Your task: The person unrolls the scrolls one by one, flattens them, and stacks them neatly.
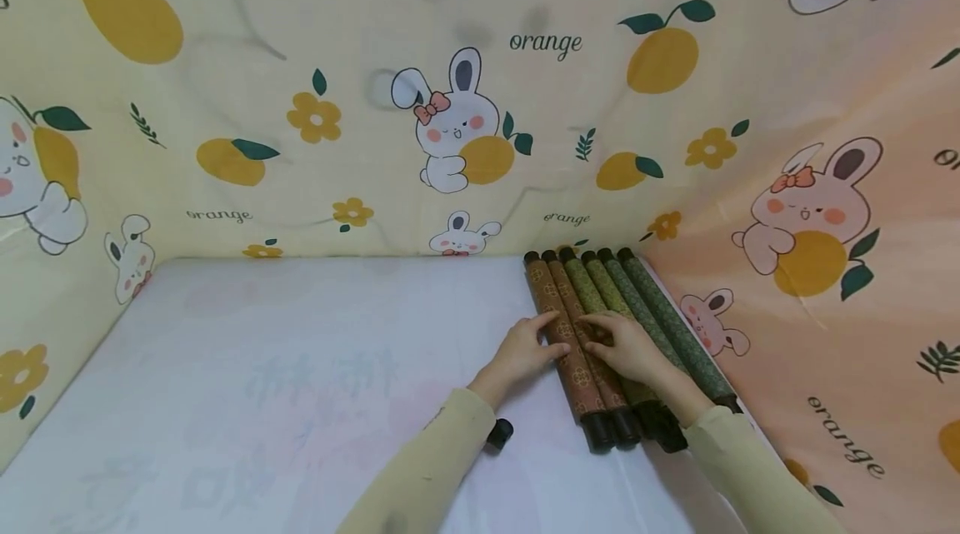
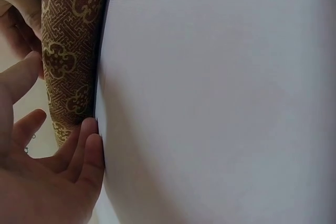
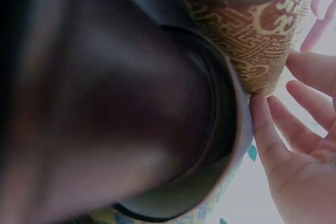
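Several rolled scrolls with patterned fabric backs and black end knobs lie side by side along the table's right side. Leftmost is a brown scroll (image 1: 567,351) with gold motifs. My left hand (image 1: 522,353) touches its left side with loosely extended fingers, the thumb near its top. A second brown scroll (image 1: 573,288) lies against it, and my right hand (image 1: 626,344) has its fingertips there, reaching over the green scrolls (image 1: 667,326). In the left wrist view, fingertips meet the brown scroll (image 2: 71,51) low, beside the tabletop. In the right wrist view, fingers touch a brown scroll (image 3: 262,40).
A small black cap-like piece (image 1: 500,434) lies on the white table (image 1: 300,367) beside my left sleeve. Behind and to both sides stand cloth walls (image 1: 360,59) printed with rabbits and oranges. The right wall (image 1: 810,334) runs close beside the scrolls.
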{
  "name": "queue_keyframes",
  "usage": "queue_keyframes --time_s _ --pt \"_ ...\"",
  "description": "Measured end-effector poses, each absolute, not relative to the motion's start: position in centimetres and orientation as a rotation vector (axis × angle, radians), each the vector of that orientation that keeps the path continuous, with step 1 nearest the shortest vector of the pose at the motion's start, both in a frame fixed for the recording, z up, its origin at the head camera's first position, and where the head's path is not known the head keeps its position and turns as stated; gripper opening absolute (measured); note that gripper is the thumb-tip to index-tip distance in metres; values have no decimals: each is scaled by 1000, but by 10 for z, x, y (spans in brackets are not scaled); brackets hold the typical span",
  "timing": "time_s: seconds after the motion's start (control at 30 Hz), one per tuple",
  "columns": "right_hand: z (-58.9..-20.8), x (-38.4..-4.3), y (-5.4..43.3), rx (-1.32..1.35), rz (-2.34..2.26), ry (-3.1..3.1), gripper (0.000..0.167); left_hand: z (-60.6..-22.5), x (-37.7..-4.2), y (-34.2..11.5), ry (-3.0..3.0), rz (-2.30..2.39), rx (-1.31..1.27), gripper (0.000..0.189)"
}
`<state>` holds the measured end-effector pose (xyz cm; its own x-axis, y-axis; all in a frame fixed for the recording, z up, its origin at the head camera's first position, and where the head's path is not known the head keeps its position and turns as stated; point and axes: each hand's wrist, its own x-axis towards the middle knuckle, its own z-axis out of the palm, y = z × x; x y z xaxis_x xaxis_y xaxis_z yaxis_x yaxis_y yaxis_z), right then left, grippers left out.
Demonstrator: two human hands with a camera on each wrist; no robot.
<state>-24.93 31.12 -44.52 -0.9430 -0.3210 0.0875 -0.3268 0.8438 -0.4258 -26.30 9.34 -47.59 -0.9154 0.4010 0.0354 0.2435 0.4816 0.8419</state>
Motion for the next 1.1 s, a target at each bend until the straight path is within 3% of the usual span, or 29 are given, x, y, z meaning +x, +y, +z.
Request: queue_keyframes --time_s 0.53,0.83,1.1 --pt "-453 -241 286 463 783 -2946 53 -481 -260 87 2560 1400 559 65" --pt "-453 -241 277 428 1237 -2883 63 -475 -266 62 2486 1423 595 60" --pt "-455 -238 248 198 1674 -2786 80 -468 -259 23 2344 1619 554 60"
